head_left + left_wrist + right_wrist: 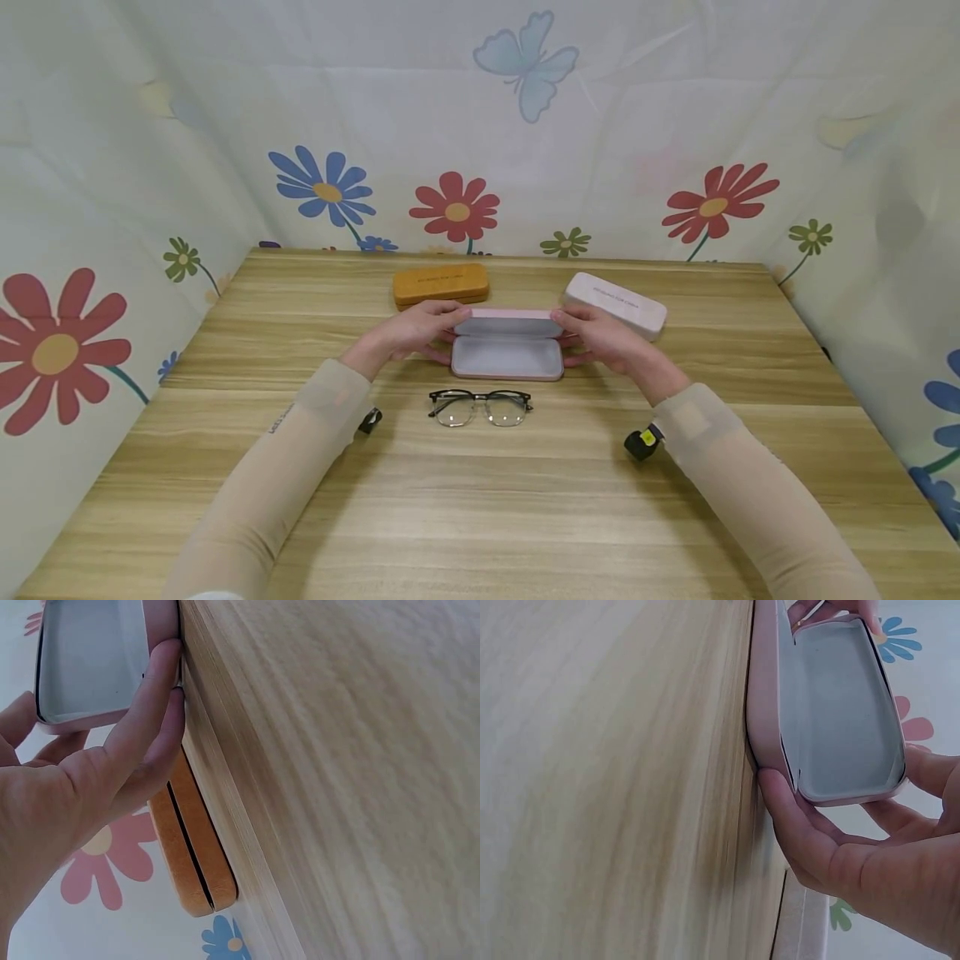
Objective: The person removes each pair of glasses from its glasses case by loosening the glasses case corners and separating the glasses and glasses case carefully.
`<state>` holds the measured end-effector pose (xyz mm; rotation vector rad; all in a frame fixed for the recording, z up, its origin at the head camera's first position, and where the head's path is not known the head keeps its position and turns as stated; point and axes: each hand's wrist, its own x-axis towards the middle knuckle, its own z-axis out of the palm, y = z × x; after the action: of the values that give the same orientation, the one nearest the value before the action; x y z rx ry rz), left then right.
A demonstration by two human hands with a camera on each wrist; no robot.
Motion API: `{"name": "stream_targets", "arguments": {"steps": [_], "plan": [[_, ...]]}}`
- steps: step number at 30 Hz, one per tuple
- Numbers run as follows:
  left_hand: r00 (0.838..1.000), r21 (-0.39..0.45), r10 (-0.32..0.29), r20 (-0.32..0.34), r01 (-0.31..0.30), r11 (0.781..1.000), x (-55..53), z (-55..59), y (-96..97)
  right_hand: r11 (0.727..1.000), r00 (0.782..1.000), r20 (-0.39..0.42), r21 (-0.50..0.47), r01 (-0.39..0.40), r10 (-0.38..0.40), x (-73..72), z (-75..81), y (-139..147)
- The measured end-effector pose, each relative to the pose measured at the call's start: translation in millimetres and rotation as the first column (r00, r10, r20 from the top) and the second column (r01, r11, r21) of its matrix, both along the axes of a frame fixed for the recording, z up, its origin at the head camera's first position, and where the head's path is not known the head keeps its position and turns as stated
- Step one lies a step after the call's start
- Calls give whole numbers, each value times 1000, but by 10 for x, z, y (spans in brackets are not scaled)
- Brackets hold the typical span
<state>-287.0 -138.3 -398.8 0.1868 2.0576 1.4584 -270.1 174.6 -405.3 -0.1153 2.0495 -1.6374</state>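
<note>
Beige sleeves (288,467), eyeglasses (481,397), then both hands (420,329) (603,337) on an open pink case (507,357)

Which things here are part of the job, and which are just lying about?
In the job:
open case, held by the left hand and right hand
glasses, likely, just in front of it

Lying about, it seems:
orange case, closed, behind
white case, closed, behind

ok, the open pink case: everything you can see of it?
The open pink case is a rounded, oblong clamshell, smooth pink outside, pale grey lining inside, nothing in it. It sits on the wooden table, just beyond the glasses, lid raised along the far side. The left hand and right hand hold its two ends.
</note>
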Motion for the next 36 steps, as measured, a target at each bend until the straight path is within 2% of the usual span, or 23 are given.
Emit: {"name": "stream_targets", "arguments": {"steps": [14,36], "plan": [[1000,-6,-16,-6,16,1000,-3,10,-10,999,999,33,-42,-12,14,-2,0,27],[999,-3,-52,-8,52,999,16,37,-33,997,998,18,-51,-58,59,5,12,54]]}}
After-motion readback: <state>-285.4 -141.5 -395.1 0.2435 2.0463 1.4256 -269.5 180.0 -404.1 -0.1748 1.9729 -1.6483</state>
